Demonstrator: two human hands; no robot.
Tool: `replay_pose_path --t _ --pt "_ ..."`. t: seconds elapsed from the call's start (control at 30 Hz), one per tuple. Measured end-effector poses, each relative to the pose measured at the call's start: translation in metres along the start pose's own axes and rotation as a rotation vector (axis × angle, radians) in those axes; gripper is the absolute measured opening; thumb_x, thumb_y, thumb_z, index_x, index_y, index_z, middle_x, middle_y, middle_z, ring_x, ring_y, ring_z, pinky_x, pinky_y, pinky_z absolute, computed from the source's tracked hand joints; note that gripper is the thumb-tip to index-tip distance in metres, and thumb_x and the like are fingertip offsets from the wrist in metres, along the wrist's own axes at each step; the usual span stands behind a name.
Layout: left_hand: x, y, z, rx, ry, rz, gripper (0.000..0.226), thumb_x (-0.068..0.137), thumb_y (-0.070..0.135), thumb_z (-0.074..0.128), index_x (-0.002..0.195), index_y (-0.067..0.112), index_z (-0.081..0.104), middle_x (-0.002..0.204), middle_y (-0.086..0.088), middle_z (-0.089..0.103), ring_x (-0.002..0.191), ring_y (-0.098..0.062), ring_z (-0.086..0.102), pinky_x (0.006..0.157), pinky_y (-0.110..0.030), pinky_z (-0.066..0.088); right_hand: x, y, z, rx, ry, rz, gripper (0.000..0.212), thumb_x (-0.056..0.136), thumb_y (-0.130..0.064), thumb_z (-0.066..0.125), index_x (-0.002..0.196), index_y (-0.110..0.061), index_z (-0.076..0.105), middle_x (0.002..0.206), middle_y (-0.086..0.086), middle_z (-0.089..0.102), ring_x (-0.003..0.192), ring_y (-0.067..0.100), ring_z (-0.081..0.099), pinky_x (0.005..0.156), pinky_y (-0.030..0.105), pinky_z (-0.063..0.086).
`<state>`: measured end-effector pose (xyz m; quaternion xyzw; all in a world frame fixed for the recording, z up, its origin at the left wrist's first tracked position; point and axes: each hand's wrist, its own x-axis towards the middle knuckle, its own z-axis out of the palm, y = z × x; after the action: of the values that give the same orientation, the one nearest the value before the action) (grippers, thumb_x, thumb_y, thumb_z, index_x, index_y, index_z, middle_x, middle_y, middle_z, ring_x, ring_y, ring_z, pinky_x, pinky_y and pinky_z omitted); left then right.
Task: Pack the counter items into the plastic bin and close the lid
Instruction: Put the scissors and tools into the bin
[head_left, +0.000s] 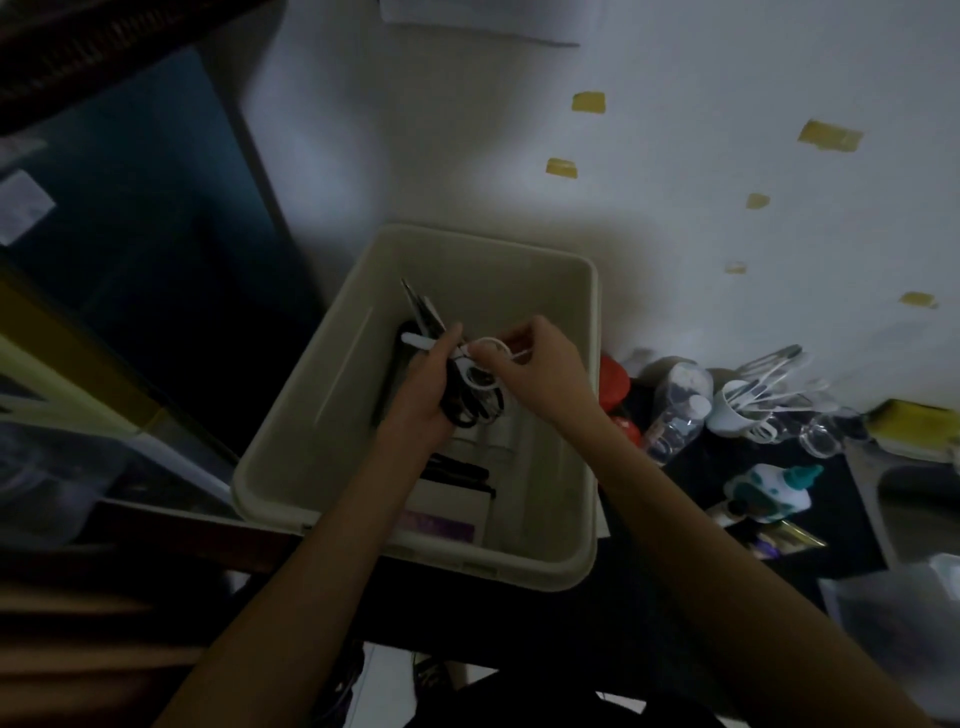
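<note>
- Plastic bin (550, 569) sits open on dark counter, no lid on it that I can see. Beige, roughly centre of view.
- My left hand (423, 395) is over bin interior, fingers curled round a bundle of scissors (470, 402); black handle loops hang below palm, blades stick up and away twd far-left corner of bin.
- One white-handled pair in same bundle; its loop (491, 347) pokes out btwn the two hands.
- My right hand (540, 371) just beside left, also above bin. Thumb + forefinger pinched at the white loop/handle; other fingers curled in. Can't tell exact contact pt, frame dim & blurred.
- Inside bin, near side: dark flat items + a white box (452, 506) w/ purple panel on the floor, partly hidden by left forearm.
- Right of bin on counter, not packed: red-capped item (615, 382) touching bin wall, clear bottle (680, 402) lying tilted, white cup (732, 413) holding more scissors, glue bottle (774, 491) w/ teal cap nearer me.
- Wall behind has yellow tape scraps (588, 102).
</note>
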<state>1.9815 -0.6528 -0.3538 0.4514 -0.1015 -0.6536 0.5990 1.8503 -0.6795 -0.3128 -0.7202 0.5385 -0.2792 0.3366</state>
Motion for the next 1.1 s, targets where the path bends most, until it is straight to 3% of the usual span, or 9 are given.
replay_pose_path --t 0.07,0.2,0.3,0.4,0.67,0.8,0.97,1.03,1.1 --pt "0.001 0.009 -0.005 0.040 0.038 0.054 0.055 0.094 0.040 0.058 0.135 0.004 0.053 0.126 -0.023 0.062 0.110 -0.036 0.065 0.082 -0.044 0.057 -0.002 -0.008 0.008 0.290 -0.130 0.193 0.050 0.085 -0.051 0.067 0.112 -0.010 0.059 0.100 0.000 0.065 0.084 0.007 0.064 0.061 0.018 0.053" --pt "-0.007 0.025 -0.004 0.135 0.091 0.177 0.038 0.094 0.037 0.060 0.115 0.005 0.066 0.103 -0.014 0.073 0.088 -0.024 0.073 0.070 -0.033 0.060 -0.003 -0.019 0.038 0.692 -0.329 0.550 0.055 0.092 -0.055 0.055 0.114 -0.006 0.066 0.112 0.015 0.070 0.099 0.031 0.069 0.085 0.048 0.058" --pt "-0.019 0.034 -0.003 0.283 0.121 0.307 0.008 0.092 0.027 0.066 0.089 0.021 0.069 0.079 0.003 0.076 0.075 -0.013 0.074 0.065 -0.029 0.059 -0.007 -0.032 0.050 0.997 -0.326 0.694 0.055 0.096 -0.051 0.050 0.128 -0.006 0.060 0.125 0.017 0.065 0.108 0.032 0.065 0.074 0.043 0.059" --pt "-0.026 0.040 -0.007 0.376 0.114 0.340 0.008 0.090 0.029 0.067 0.093 0.022 0.068 0.083 0.003 0.076 0.078 -0.014 0.074 0.070 -0.030 0.060 -0.007 -0.040 0.054 1.223 -0.372 0.766 0.066 0.096 -0.061 0.038 0.138 -0.013 0.052 0.138 0.013 0.055 0.119 0.030 0.056 0.080 0.041 0.053" --pt "-0.023 0.047 -0.013 0.423 0.176 0.490 0.043 0.085 0.035 0.073 0.095 -0.005 0.062 0.079 -0.013 0.069 0.073 -0.023 0.070 0.065 -0.029 0.057 -0.011 -0.051 0.063 1.265 -0.297 0.850 0.038 0.106 -0.031 0.030 0.131 -0.011 0.049 0.125 0.015 0.058 0.119 0.033 0.054 0.098 0.048 0.044" --pt "-0.018 0.056 -0.013 0.240 0.132 0.489 0.027 0.087 0.027 0.071 0.077 0.011 0.053 0.057 -0.004 0.052 0.058 -0.020 0.060 0.063 -0.033 0.054 -0.013 -0.046 0.070 1.206 -0.285 0.891 0.025 0.104 -0.025 0.037 0.106 -0.011 0.057 0.093 0.010 0.065 0.079 0.024 0.062 0.061 0.037 0.054" --pt "-0.009 0.051 -0.009 0.264 0.225 0.472 0.044 0.089 0.040 0.066 0.055 0.018 0.050 0.050 -0.003 0.047 0.049 -0.017 0.048 0.056 -0.030 0.045 -0.011 -0.046 0.084 1.213 -0.203 0.913 0.045 0.104 -0.042 0.036 0.130 -0.010 0.055 0.121 0.011 0.062 0.097 0.024 0.063 0.065 0.035 0.052" --pt "-0.004 0.043 -0.006 0.352 0.272 0.489 0.043 0.090 0.043 0.064 0.060 0.013 0.056 0.053 -0.004 0.051 0.050 -0.017 0.053 0.057 -0.029 0.047 -0.008 -0.046 0.087 1.087 -0.169 0.878 0.047 0.104 -0.043 0.036 0.132 -0.010 0.056 0.125 0.011 0.063 0.108 0.028 0.062 0.066 0.035 0.053" --pt "0.000 0.039 -0.004 0.436 0.324 0.476 0.045 0.090 0.046 0.063 0.084 0.002 0.068 0.063 -0.005 0.060 0.060 -0.017 0.062 0.058 -0.024 0.050 -0.006 -0.045 0.087 0.985 -0.148 0.855 0.046 0.105 -0.043 0.035 0.126 -0.010 0.059 0.112 0.009 0.065 0.100 0.025 0.064 0.058 0.031 0.051"
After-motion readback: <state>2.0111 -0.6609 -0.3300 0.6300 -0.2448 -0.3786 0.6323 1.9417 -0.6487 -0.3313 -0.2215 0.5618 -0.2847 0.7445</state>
